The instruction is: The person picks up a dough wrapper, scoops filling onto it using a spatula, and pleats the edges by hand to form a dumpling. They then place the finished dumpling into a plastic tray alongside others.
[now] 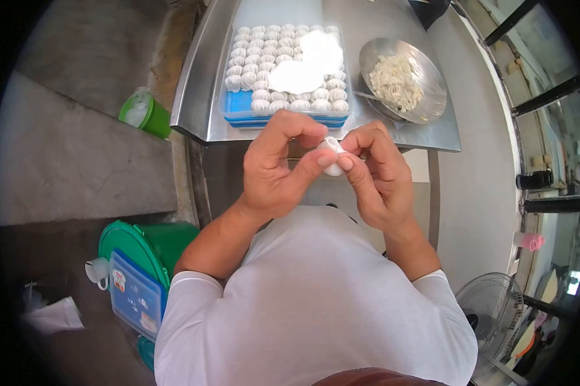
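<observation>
Both hands meet in front of my chest around a small white dumpling [332,156]. My left hand [278,168] pinches it with thumb and curled fingers. My right hand [375,177] presses its other side with thumb and fingertips. Beyond the hands, on the steel table [203,96], stands a blue tray [238,103] filled with rows of folded dumplings, with a stack of white wrappers [306,64] lying on top of them. A metal bowl of pale filling [402,80] with a utensil in it sits to the tray's right.
A green cup [145,114] stands on the floor left of the table. A green lidded bucket [151,248] with a blue box [134,296] on it is at my left. A fan [496,318] is at the lower right, with shelving along the right.
</observation>
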